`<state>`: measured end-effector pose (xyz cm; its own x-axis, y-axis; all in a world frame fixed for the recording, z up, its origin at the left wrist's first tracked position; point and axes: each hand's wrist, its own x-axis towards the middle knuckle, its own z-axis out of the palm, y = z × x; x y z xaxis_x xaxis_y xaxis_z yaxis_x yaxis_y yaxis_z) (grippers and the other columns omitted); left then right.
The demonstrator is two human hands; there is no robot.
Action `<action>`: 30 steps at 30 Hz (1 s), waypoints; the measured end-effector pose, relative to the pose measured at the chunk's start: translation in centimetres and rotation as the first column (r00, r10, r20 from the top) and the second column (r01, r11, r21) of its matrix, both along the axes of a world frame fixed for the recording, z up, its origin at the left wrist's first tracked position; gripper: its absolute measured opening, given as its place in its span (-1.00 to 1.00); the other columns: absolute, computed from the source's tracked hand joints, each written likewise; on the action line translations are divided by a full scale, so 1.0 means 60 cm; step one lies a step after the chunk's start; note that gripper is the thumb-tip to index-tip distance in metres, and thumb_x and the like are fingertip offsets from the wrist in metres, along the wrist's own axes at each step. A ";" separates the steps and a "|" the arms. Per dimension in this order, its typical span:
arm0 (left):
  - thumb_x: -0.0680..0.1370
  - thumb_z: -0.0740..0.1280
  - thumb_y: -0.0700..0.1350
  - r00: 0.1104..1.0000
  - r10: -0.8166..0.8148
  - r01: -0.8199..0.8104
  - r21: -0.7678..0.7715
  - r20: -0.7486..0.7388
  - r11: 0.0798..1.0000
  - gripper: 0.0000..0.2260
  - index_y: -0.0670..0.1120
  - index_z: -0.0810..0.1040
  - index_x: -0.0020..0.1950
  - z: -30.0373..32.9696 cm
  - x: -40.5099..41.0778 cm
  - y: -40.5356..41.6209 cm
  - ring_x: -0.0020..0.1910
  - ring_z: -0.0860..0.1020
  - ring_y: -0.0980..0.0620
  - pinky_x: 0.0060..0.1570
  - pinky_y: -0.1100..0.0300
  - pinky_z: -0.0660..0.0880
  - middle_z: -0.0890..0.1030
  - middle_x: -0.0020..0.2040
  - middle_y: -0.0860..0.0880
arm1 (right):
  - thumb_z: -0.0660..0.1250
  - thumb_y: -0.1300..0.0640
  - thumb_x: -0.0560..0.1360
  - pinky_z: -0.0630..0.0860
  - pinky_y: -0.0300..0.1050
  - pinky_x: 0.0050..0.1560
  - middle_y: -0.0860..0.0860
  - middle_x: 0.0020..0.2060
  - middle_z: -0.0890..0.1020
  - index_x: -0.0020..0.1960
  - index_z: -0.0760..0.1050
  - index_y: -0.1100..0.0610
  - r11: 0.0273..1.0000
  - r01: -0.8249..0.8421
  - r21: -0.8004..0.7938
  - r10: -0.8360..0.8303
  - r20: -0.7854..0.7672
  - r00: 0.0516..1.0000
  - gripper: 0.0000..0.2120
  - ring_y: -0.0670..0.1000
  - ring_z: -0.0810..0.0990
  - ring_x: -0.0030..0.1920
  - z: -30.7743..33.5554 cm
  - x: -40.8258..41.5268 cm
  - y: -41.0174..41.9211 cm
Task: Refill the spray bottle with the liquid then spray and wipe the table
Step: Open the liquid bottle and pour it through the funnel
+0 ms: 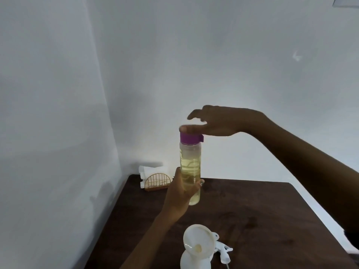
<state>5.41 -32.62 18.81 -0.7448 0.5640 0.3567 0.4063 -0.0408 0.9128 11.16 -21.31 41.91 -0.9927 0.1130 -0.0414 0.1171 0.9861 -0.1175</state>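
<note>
Head view: I read this as the refill stage, either just before or just after the pour; can't tell which. White spray bottle (186,258) stands at the near table (272,220) edge, funnel (198,242) seated in its neck, trigger head (224,251) lying beside it. Spraying and wiping not done yet.

Left hand (179,193) wraps the clear bottle (190,169) low, held above the table, long axis vertical, purple cap (190,138) up, yellowish liquid about two-thirds. Right hand (211,123) sits loosely spread on the cap, thumb on its top, not gripping. Napkin holder (158,181) at the far corner.
</note>
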 end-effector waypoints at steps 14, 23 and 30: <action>0.32 0.36 0.23 0.999 -0.030 0.029 -0.037 -0.029 0.999 -0.45 -0.05 0.39 0.17 0.003 -0.005 0.013 -0.04 0.59 0.20 -0.04 0.32 0.51 0.60 -0.01 0.08 | 0.27 -0.23 0.46 0.45 -0.23 -0.45 0.13 -0.25 0.64 -0.02 0.52 0.16 0.997 -0.070 0.043 0.066 0.078 0.995 -0.56 0.04 0.59 -0.42 0.002 -0.016 -0.012; 0.33 0.35 0.25 0.999 -0.042 0.040 -0.057 -0.024 0.998 -0.44 -0.04 0.38 0.19 0.000 -0.007 0.021 -0.02 0.59 0.17 0.02 0.21 0.54 0.60 0.01 0.07 | 0.27 -0.31 0.40 0.47 -0.18 0.01 -0.06 0.07 0.54 0.02 0.56 0.04 0.987 -0.138 -0.077 0.133 -0.071 0.989 -0.55 -0.04 0.51 0.09 0.009 -0.004 -0.009; 0.35 0.39 0.16 0.999 -0.050 0.049 -0.055 -0.015 0.997 -0.51 -0.04 0.38 0.16 -0.001 -0.003 0.026 -0.05 0.58 0.20 -0.08 0.38 0.49 0.59 -0.01 0.08 | 0.37 -0.02 0.44 0.53 -0.11 -0.21 0.03 -0.04 0.60 -0.03 0.53 0.06 0.982 -0.180 -0.058 0.184 0.087 0.979 -0.82 0.06 0.61 -0.11 -0.006 -0.015 0.010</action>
